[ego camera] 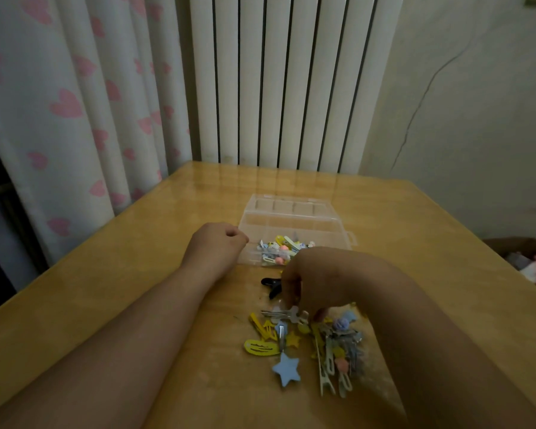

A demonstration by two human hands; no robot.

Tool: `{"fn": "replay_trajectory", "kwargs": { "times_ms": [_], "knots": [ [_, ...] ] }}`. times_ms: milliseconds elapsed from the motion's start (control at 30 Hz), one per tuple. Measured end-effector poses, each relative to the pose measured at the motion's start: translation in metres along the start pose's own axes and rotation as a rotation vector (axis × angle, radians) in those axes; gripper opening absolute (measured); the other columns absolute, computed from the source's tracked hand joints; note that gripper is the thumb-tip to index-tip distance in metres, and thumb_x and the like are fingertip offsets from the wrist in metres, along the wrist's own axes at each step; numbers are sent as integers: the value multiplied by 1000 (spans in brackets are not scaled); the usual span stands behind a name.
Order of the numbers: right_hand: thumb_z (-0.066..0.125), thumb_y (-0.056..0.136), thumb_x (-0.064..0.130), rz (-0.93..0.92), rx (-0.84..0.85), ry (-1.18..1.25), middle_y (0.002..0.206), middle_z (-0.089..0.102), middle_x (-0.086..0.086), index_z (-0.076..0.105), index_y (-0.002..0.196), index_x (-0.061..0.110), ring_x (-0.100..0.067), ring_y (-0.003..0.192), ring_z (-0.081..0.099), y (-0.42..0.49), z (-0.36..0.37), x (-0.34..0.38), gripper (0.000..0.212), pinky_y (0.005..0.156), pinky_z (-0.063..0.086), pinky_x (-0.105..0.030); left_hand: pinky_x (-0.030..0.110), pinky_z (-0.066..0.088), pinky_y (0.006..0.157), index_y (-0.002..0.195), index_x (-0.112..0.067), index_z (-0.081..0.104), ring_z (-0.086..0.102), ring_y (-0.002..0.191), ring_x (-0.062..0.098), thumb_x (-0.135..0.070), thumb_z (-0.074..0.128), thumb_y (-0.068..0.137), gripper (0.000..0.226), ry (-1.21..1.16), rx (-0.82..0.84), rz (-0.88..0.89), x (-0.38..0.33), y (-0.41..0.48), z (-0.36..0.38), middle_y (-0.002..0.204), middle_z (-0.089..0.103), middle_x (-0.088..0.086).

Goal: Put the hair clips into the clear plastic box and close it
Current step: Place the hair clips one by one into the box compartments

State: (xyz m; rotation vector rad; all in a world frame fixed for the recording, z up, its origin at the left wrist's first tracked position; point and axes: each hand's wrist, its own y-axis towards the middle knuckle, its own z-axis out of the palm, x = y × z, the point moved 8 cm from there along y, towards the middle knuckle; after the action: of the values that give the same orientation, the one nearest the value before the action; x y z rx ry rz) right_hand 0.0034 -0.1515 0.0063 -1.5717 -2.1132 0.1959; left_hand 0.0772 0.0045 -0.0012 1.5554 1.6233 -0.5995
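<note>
Left hand (222,243) rests on the tabletop (121,274) as a loose fist, nothing seen in it, knuckles touching the near-left corner of the clear plastic box (294,224). Box lies open, lid folded away toward the wall; a small heap of clips already sits in its near compartments. Right hand (316,280) reaches down over the loose pile of hair clips (307,339), fingers curled and pinching a silvery metal clip (287,314) at the pile's far edge; grip looks closed on it, though the fingertips are partly hidden. A black claw clip (271,286) lies just left of that hand, a blue star clip (287,371) at the pile's near side. Judgement: clips are light, stiff, thin and tangle-prone; flat snap types sit flush on the glossy wood, so pinch by a raised end or ornament instead of the flat blade. Box is light and may slide when the lid is pressed. Surface is varnished yellow wood, reflective. Behind: heart-print curtain (75,103) left, white column radiator (285,82) centre, cracked wall (461,103) right. Light is dim.
</note>
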Motion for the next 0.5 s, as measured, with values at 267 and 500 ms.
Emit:
{"fn": "replay_trajectory", "kwargs": {
  "times_ms": [267,500],
  "knots": [
    [67,79,-2,-16,-142,145,79,71,-5,69,72,14,-12,58,71,-4,-18,-6,17,57,58,-23,30,48,79,88,-21,76,60,96,18,-22,57,84,19,6,9,0,0,-1,0,111,70,0],
    [69,76,-3,-30,-689,590,72,69,-4,68,73,9,-10,55,70,-31,-73,-31,12,63,61,-30,32,50,84,85,-21,76,62,99,20,-23,59,83,18,-7,1,-13,2,1,1,111,70,1]
  ]
}}
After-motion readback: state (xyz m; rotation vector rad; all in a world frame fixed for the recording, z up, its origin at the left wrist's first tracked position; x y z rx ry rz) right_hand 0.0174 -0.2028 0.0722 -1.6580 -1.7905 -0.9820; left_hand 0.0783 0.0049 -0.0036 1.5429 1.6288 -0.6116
